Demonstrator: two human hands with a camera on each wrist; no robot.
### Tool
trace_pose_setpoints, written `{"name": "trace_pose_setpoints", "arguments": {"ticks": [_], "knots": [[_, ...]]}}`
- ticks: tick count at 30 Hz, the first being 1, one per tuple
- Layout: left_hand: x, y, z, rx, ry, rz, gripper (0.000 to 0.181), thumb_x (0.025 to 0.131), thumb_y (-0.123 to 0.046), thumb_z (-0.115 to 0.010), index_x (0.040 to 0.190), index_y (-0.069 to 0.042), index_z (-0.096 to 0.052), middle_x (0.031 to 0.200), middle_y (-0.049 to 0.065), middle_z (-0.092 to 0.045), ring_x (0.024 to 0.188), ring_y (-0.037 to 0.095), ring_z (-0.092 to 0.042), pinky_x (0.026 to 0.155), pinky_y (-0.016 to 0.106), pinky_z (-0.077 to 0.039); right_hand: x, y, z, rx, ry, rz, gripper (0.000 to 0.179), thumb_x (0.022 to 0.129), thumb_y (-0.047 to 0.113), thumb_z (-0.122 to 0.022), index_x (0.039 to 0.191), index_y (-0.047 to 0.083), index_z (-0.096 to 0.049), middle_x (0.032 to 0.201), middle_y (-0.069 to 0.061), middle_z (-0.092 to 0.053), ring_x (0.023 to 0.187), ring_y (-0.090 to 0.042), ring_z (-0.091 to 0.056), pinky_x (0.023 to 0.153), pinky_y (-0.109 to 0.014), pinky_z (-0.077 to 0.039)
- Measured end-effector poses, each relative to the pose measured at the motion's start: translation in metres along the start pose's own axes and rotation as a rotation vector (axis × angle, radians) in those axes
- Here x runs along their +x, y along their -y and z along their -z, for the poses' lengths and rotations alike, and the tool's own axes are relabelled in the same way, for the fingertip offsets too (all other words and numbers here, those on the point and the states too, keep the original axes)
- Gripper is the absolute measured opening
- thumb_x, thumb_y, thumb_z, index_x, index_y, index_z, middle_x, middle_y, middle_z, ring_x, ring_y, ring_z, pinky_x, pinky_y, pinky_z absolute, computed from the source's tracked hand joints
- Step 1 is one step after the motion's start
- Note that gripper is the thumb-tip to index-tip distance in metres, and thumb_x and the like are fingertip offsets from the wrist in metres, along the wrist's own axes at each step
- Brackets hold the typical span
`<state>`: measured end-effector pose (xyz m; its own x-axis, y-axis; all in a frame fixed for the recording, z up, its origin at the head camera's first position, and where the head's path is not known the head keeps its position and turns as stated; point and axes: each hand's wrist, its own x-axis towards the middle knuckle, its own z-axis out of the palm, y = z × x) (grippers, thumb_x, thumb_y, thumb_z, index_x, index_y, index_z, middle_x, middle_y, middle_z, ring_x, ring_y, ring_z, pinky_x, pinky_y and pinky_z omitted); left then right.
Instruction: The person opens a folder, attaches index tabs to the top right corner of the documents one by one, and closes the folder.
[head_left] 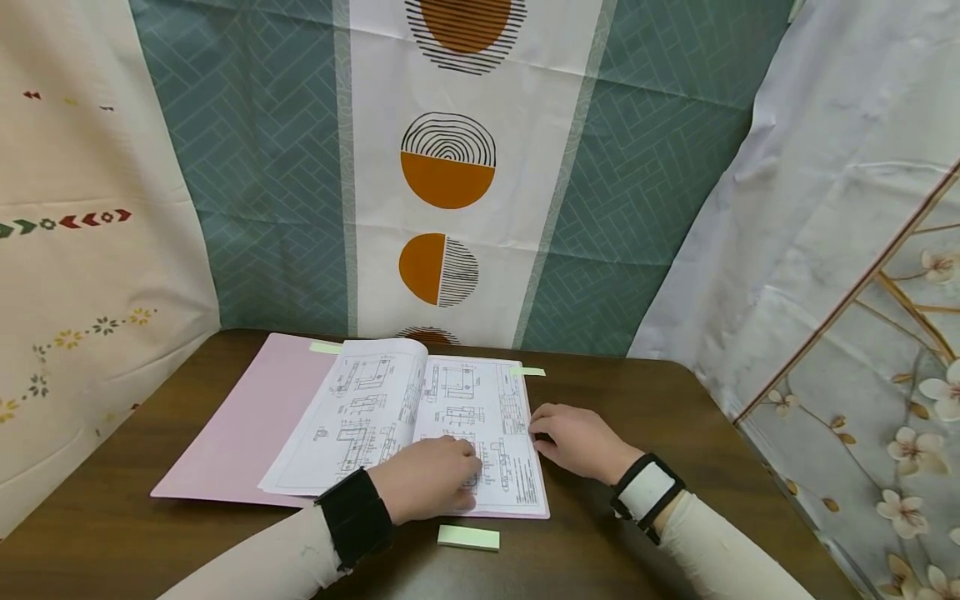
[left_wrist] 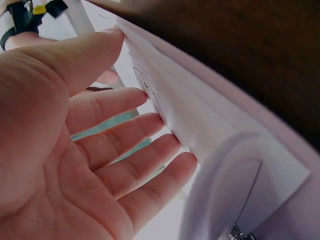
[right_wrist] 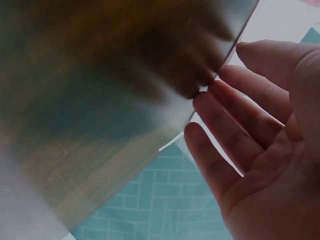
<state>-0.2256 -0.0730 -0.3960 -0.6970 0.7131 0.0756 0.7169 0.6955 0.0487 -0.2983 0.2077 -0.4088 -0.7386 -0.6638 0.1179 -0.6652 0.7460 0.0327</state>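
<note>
A pink folder [head_left: 232,425] lies spread on the table, holding sheets printed with technical drawings. One sheet [head_left: 352,417] is turned over to the left, its bend rising near the middle. My left hand [head_left: 435,475] rests on the lower part of the right-hand sheet [head_left: 487,383]. In the left wrist view its fingers are extended, with the fingertips [left_wrist: 172,140] at the paper. At the right edge of the sheets is my right hand [head_left: 577,437]. The right wrist view shows its fingers loosely bent, the fingertips [right_wrist: 200,102] right at that edge.
A pale green sticky-note pad [head_left: 468,537] lies in front of the folder. Green tabs stick out at the top left [head_left: 326,347] and top right [head_left: 531,371]. The brown wooden table [head_left: 637,392] ends at a patterned cloth backdrop [head_left: 285,167]; a floral cloth [head_left: 900,467] hangs at the right.
</note>
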Motion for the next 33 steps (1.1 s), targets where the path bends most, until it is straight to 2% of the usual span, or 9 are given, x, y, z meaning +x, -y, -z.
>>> {"name": "trace_pose_setpoints", "arguments": {"ticks": [6, 13, 18, 24, 27, 30, 33], "knots": [[-0.005, 0.0, -0.005, -0.012, -0.014, -0.022, 0.034, 0.094, -0.038, -0.091, 0.115, -0.014, -0.08, 0.114, 0.0, -0.077, 0.098, 0.015, -0.07, 0.092, 0.034, -0.057, -0.016, 0.012, 0.005, 0.019, -0.001, 0.014, 0.022, 0.097, 0.017, -0.087, 0.118, 0.011, -0.084, 0.123, -0.003, -0.076, 0.102, -0.018, -0.072, 0.091, -0.039, -0.063], [-0.009, 0.001, -0.008, -0.018, -0.042, -0.042, 0.031, 0.093, -0.037, -0.092, 0.112, -0.015, -0.08, 0.104, -0.004, -0.077, 0.086, 0.01, -0.066, 0.083, 0.031, -0.057, -0.032, 0.027, 0.009, 0.037, -0.021, 0.052, 0.018, 0.098, 0.016, -0.086, 0.114, 0.011, -0.085, 0.119, -0.001, -0.076, 0.1, -0.015, -0.072, 0.086, -0.036, -0.063], [-0.008, 0.003, -0.009, -0.019, -0.054, -0.065, 0.03, 0.093, -0.036, -0.092, 0.113, -0.015, -0.08, 0.1, -0.005, -0.077, 0.08, 0.008, -0.063, 0.079, 0.029, -0.056, -0.043, 0.038, 0.013, 0.042, -0.024, 0.052, 0.015, 0.098, 0.016, -0.086, 0.112, 0.012, -0.085, 0.118, -0.002, -0.078, 0.103, -0.017, -0.075, 0.088, -0.038, -0.063], [-0.008, 0.003, -0.007, -0.013, -0.069, -0.079, 0.026, 0.095, -0.032, -0.09, 0.111, -0.015, -0.081, 0.101, -0.005, -0.078, 0.083, 0.008, -0.066, 0.08, 0.03, -0.056, -0.052, 0.044, 0.012, 0.049, -0.055, 0.039, 0.015, 0.097, 0.016, -0.087, 0.112, 0.014, -0.086, 0.116, 0.0, -0.081, 0.107, -0.017, -0.076, 0.091, -0.04, -0.063], [-0.01, 0.0, -0.007, -0.005, -0.098, -0.088, 0.014, 0.098, -0.026, -0.087, 0.104, -0.016, -0.08, 0.095, -0.005, -0.075, 0.08, 0.01, -0.066, 0.076, 0.031, -0.055, -0.054, 0.045, 0.012, 0.061, -0.073, 0.045, 0.009, 0.098, 0.016, -0.086, 0.107, 0.016, -0.085, 0.107, 0.005, -0.08, 0.095, -0.01, -0.073, 0.085, -0.036, -0.063], [-0.009, -0.004, -0.008, 0.011, -0.118, -0.087, 0.008, 0.099, -0.021, -0.083, 0.097, -0.017, -0.076, 0.085, -0.005, -0.069, 0.073, 0.01, -0.06, 0.07, 0.03, -0.053, -0.055, 0.044, 0.013, 0.091, -0.085, 0.042, 0.006, 0.098, 0.016, -0.086, 0.104, 0.017, -0.084, 0.097, 0.01, -0.078, 0.08, -0.003, -0.064, 0.076, -0.032, -0.06], [-0.006, -0.01, -0.008, 0.049, -0.107, -0.071, 0.008, 0.099, -0.02, -0.082, 0.1, -0.016, -0.075, 0.081, -0.004, -0.065, 0.069, 0.011, -0.056, 0.066, 0.03, -0.05, -0.056, 0.042, 0.014, 0.118, -0.097, 0.024, 0.005, 0.098, 0.018, -0.086, 0.103, 0.017, -0.085, 0.091, 0.011, -0.077, 0.072, 0.0, -0.057, 0.071, -0.03, -0.058]]}}
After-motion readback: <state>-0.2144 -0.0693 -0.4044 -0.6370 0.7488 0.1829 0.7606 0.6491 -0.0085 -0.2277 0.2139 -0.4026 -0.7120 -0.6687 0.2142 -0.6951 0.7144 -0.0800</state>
